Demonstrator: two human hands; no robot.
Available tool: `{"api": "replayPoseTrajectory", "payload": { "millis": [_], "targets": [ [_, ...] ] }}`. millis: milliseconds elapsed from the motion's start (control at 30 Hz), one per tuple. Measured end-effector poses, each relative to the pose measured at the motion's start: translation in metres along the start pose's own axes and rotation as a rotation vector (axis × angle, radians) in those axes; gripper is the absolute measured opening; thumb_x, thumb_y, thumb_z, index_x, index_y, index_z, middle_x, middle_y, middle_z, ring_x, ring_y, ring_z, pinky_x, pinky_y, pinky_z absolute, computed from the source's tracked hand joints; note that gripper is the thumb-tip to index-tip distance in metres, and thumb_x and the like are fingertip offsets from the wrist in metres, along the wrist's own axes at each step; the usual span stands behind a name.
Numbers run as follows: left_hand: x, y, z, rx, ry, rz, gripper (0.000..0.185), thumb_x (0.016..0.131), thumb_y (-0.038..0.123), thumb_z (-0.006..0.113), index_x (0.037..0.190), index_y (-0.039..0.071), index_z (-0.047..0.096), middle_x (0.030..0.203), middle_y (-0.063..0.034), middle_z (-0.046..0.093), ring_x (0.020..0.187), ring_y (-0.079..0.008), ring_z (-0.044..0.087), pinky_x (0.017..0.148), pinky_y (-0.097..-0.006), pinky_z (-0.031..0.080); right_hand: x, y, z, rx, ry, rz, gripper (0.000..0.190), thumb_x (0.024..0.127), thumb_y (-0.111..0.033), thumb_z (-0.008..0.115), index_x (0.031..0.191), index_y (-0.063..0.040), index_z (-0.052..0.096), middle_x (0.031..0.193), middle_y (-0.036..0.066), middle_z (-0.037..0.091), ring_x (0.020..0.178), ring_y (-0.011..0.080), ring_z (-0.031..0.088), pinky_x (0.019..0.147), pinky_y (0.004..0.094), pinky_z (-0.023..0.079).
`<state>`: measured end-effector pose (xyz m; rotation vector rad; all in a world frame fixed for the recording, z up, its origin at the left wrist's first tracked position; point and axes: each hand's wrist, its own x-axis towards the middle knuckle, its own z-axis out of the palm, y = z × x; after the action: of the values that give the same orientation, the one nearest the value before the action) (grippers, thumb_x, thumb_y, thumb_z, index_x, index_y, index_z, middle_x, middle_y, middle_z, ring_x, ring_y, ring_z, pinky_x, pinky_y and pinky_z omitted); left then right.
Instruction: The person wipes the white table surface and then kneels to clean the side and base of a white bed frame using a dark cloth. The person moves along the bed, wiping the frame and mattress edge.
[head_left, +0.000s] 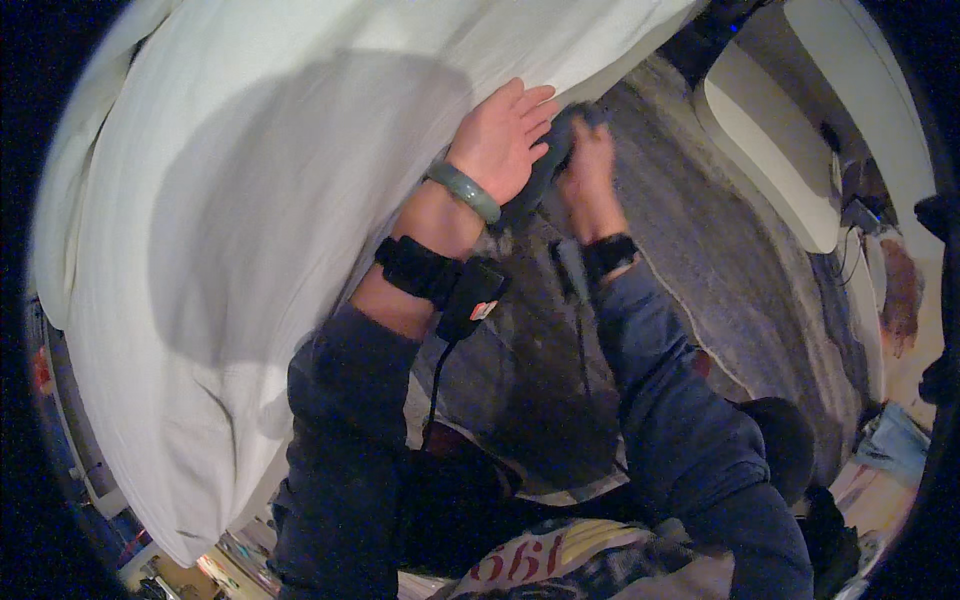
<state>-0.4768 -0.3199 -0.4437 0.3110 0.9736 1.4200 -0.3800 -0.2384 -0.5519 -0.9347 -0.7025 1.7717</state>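
Note:
My left hand lies against the edge of a large white cloth, palm turned up and fingers apart. It wears a green bangle at the wrist and a black strapped device with a cable on the forearm. Just to its right, my right hand, blurred, is beside a dark cloth item; its thumb and fingers appear closed at the item's upper end. A dark strap circles the right wrist. Below both hands, a grey-brown fabric spreads across the lap area.
The white cloth fills the left and hangs to a point at lower left. More grey-brown fabric runs down the right, beside a pale curved furniture piece. A light blue item lies at lower right.

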Motion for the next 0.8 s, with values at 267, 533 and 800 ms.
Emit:
{"api": "replayPoseTrajectory", "payload": {
  "millis": [267,533,800],
  "targets": [
    [0.006,-0.003,-0.012,-0.03,-0.059,0.009,0.061,0.099,0.045,0.038,0.141,0.001,0.039,0.146,-0.0165,0.039,0.133,-0.0269,0.034,0.112,-0.0389,0.023,-0.015,0.015,0.015,0.108,0.036,0.147,0.029,0.093,-0.006,0.046,0.121,-0.007,0.052,0.11,0.009,0.058,0.097,0.0239,0.058,0.079,0.0371,0.052],
    [0.022,-0.013,0.002,0.009,-0.129,-0.016,0.066,0.098,0.048,0.039,0.144,0.002,0.034,0.15,-0.0188,0.033,0.137,-0.0293,0.03,0.114,-0.0403,0.02,0.016,0.083,-0.034,-0.175,0.208,0.156,0.031,0.095,-0.013,0.049,0.124,-0.001,0.049,0.118,0.015,0.058,0.104,0.0267,0.056,0.089,0.0367,0.046],
    [0.01,-0.003,0.003,0.08,-0.124,0.002,0.069,0.098,0.052,0.039,0.145,0.002,0.033,0.15,-0.018,0.035,0.137,-0.0289,0.031,0.113,-0.0412,0.021,0.092,-0.006,-0.011,-0.542,0.321,-0.547,0.039,0.093,-0.015,0.051,0.126,0.004,0.045,0.117,0.025,0.056,0.112,0.0379,0.053,0.096,0.0426,0.041]
  ]
}}
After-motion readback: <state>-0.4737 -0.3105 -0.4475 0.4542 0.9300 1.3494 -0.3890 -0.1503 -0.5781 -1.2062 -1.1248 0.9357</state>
